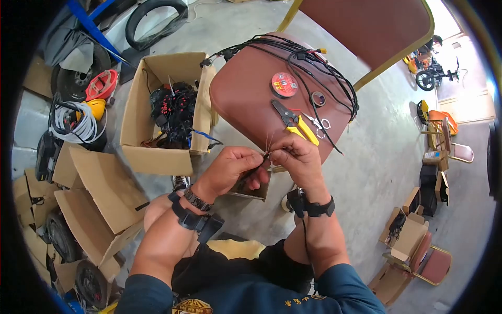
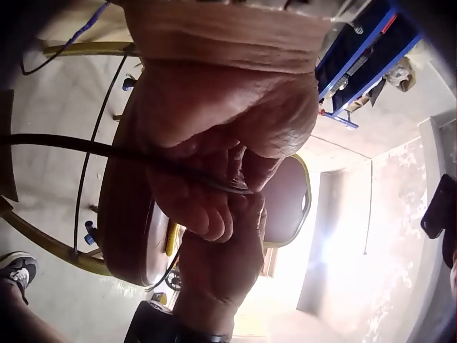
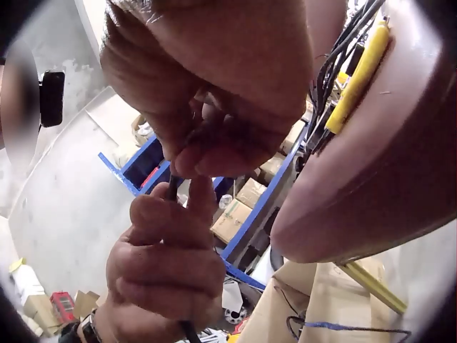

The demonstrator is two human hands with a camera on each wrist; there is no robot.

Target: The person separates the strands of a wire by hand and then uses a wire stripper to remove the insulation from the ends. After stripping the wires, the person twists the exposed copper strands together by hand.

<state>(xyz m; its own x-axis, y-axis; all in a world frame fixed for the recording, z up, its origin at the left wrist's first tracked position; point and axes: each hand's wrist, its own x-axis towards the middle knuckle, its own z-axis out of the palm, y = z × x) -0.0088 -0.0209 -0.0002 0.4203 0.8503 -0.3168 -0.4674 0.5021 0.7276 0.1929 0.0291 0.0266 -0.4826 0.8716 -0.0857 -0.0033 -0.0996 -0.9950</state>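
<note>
Both hands meet just in front of a brown chair seat (image 1: 246, 99). My left hand (image 1: 255, 163) grips a black cable (image 2: 86, 148) that runs through its curled fingers. My right hand (image 1: 281, 155) pinches the cable's end, where thin bare wire strands (image 1: 269, 140) stick up. In the right wrist view the right hand (image 3: 203, 153) sits above the left hand (image 3: 168, 264), with the cable (image 3: 174, 189) between them. On the seat lie yellow-handled wire strippers (image 1: 296, 123), small scissors (image 1: 320, 123), a red tape roll (image 1: 284, 84), a black tape ring (image 1: 317, 98) and a bundle of black cables (image 1: 319, 63).
An open cardboard box (image 1: 138, 120) full of black and red wiring stands left of the chair. Flattened cardboard (image 1: 99, 199), tyres and coiled cable lie further left. More boxes and chairs (image 1: 418, 246) stand on the concrete floor to the right.
</note>
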